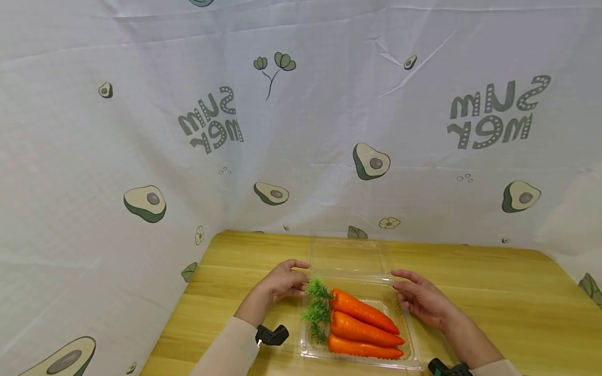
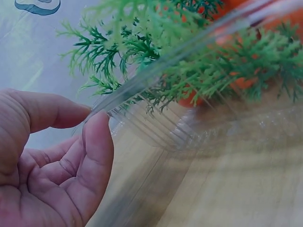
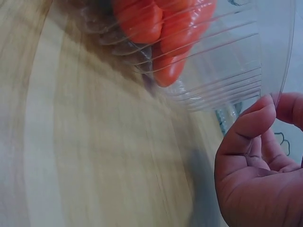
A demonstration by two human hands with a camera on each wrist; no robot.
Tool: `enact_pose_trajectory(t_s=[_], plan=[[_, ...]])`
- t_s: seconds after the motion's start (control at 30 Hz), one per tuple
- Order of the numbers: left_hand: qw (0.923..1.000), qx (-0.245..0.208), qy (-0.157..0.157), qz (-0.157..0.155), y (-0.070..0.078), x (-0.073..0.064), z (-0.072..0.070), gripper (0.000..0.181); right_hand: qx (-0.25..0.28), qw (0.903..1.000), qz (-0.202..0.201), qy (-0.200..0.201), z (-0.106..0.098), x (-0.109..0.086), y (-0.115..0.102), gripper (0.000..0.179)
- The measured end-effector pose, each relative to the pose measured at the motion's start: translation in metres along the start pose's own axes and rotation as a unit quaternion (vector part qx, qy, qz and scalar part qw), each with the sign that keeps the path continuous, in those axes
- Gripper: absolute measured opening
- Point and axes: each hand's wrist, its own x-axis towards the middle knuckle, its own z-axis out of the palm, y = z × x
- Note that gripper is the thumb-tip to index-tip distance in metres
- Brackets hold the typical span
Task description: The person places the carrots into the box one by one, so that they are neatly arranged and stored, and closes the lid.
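Observation:
A clear plastic clamshell box lies on the table with its transparent lid raised at the back. In it rest three orange carrots side by side, their green leafy tops toward the left wall. My left hand pinches the box's rim at the far left between thumb and finger, plain in the left wrist view. On the opposite side my right hand pinches the rim too, as the right wrist view shows with its thumb and finger meeting at the plastic edge.
The wooden table reaches to both sides of the box. Behind it and along the left hangs a white cloth printed with avocados and lettering. Each wrist wears a black camera mount.

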Motion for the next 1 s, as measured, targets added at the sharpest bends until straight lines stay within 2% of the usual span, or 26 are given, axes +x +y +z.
enact_pose_trajectory(t_s=[0.4, 1.0], plan=[[0.9997, -0.019, -0.009, 0.009, -0.0018, -0.0021, 0.0006, 0.047, -0.041, 0.9979, -0.006, 0.050, 0.0060, -0.0018, 0.0018, 0.023], [0.9996, -0.018, -0.014, 0.018, -0.0017, -0.0045, 0.0009, 0.033, -0.061, 0.9961, -0.011, 0.063, 0.0093, -0.0039, 0.0038, 0.021]])
